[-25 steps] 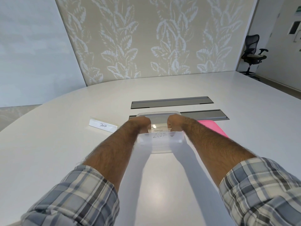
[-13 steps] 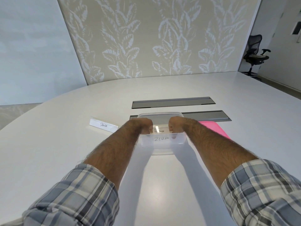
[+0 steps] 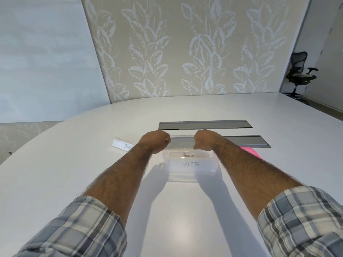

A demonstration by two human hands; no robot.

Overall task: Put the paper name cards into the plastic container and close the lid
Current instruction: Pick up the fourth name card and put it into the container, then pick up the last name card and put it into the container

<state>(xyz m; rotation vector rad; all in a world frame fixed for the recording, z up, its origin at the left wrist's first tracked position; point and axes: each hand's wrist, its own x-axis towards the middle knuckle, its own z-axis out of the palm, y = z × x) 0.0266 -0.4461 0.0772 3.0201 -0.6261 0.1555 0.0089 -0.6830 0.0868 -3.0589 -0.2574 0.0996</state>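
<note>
Head view: clear plastic container (image 3: 191, 165) on the white bench (image 3: 74, 164), PENGUIN and ZEBRA cards inside. My left hand (image 3: 157, 141) and right hand (image 3: 204, 140) hover curled above its far rim; grip contact unclear. PANDA card (image 3: 123, 144) lies left of container, pink lid (image 3: 249, 152) right.

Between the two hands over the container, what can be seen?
In the head view, between left hand and right hand: the clear container's far rim and a grey table slot behind it.

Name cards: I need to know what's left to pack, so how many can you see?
3. The Penguin card and Zebra card are inside the container; the third card stands on the table, left. Others may be hidden.
</note>
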